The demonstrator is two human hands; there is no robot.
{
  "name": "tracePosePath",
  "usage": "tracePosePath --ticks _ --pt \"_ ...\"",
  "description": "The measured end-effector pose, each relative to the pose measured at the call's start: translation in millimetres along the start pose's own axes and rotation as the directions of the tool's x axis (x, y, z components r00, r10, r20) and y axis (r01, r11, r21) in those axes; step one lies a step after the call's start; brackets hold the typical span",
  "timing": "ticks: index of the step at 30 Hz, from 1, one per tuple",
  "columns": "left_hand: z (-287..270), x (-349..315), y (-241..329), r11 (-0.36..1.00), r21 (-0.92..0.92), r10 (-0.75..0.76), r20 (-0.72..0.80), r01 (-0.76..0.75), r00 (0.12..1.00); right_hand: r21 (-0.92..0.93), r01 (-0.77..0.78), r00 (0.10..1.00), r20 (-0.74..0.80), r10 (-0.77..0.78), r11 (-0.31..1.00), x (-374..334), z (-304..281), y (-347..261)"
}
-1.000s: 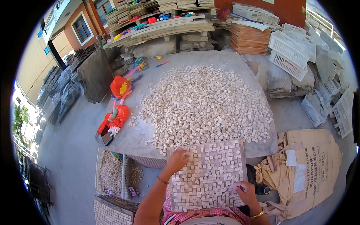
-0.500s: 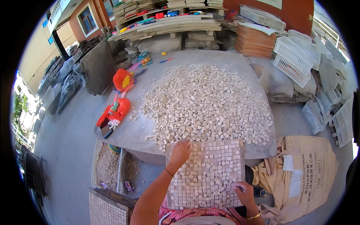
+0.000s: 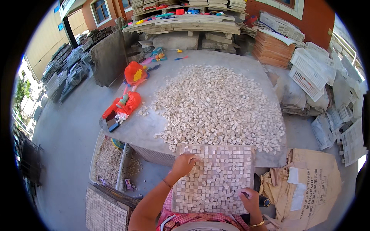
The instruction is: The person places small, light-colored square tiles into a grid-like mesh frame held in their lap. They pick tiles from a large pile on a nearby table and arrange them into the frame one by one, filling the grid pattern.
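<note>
A square mosaic tray with a grid of small cells lies in front of me, over my lap. Pale stone tiles sit in rows along its left and near parts, while others lie loose and tilted across the middle and right. Over the tray's upper left part is my left hand, thumb and fingers pinched together; whatever is between them is too small to make out. My right hand is at the lower right edge, fingers curled in beside loose tiles, their tips partly hidden.
Beyond the tray, a big heap of stone tiles covers a grey slab. Red bags, a phone and toys lie left. A white crate of tiles and another mosaic panel stand lower left; a brown sack lies right.
My left hand has shifted nearer to me across the tray from its far edge, still pinched. My right hand stays by the lower right edge. The whole view has turned slightly.
</note>
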State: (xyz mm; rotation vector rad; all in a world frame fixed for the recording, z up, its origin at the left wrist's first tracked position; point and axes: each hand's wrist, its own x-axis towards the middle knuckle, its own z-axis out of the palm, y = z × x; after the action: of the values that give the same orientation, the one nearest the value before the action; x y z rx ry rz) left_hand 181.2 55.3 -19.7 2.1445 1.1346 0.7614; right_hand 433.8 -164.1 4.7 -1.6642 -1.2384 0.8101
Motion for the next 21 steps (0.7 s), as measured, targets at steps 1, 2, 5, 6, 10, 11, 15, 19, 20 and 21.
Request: tracePosePath --ticks 1,2,5,6,10,11,15,19,20,21 --pt "-8 1 4 0.988 -0.023 -0.153 0.001 0.153 0.988 -0.005 -0.001 1.000 0.001 0.001 1.000 0 0 -1" --pt "-13 3 4 0.952 -0.046 -0.302 0.006 0.302 0.953 -0.009 -0.002 1.000 0.001 0.002 1.000 -1 -1 -2" --pt "-19 4 -1 0.979 -0.011 -0.206 -0.040 0.205 0.978 -0.026 -0.009 1.000 -0.013 0.008 1.000 -3 0 0" --pt "-15 2 -7 0.988 0.010 -0.152 -0.052 0.153 0.987 -0.032 -0.011 1.000 -0.021 0.010 0.999 -4 1 1" --pt "2 2 -22 0.998 0.060 -0.014 -0.129 0.022 0.992 -0.032 -0.005 1.000 0.024 0.005 0.999 -3 5 0" --pt "3 4 -20 0.998 0.061 0.004 -0.156 0.006 0.988 -0.043 0.006 0.999 0.032 -0.004 0.999 -1 7 -7" --pt "-2 20 -8 0.992 0.100 -0.067 -0.074 0.075 0.995 -0.070 0.005 0.999 0.049 -0.002 0.998 0 10 -13" --pt "1 27 -15 0.970 0.234 -0.049 -0.051 0.060 0.997 -0.040 -0.016 0.999 0.048 0.018 0.999 -1 12 -10" --pt "1 28 -16 0.967 0.247 -0.038 -0.097 0.061 0.995 -0.053 -0.002 0.999 0.054 0.005 0.999 -2 12 -9" --pt "2 30 -16 0.972 0.235 -0.004 -0.086 0.024 0.996 -0.066 0.013 0.998 0.060 -0.009 0.998 -2 11 -9"
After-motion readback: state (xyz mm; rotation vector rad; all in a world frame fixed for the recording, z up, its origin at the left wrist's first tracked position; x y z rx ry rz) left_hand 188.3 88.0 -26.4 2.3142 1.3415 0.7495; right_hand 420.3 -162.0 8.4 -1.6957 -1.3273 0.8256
